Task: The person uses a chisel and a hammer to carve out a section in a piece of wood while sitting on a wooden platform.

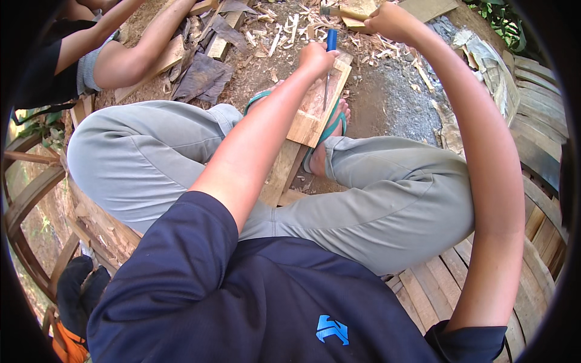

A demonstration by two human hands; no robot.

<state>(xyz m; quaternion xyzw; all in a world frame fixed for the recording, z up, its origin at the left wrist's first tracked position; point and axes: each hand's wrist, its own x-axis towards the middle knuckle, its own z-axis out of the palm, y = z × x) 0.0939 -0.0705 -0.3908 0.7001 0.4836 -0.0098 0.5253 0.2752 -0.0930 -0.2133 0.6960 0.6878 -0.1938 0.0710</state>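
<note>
My left hand (316, 60) is closed around a chisel (331, 40). Its blue handle points up and away, and its thin metal blade slants down to the wooden board (302, 128). This pale board has a recess cut into its upper face and lies between my sandalled feet, over another timber (280, 174). Out to the far right, my right hand (392, 24) grips a hammer-like tool (348, 12) by its wooden handle, with a dark end pointing left. The tool is apart from the chisel. My right fingers are partly hidden.
Wood shavings (290, 30) and offcuts litter the ground ahead. Grey, ash-like material (411, 109) lies right of the board. Another person's arm (100, 36) and bent leg are at the upper left. Wooden slats (445, 281) lie under me at the right.
</note>
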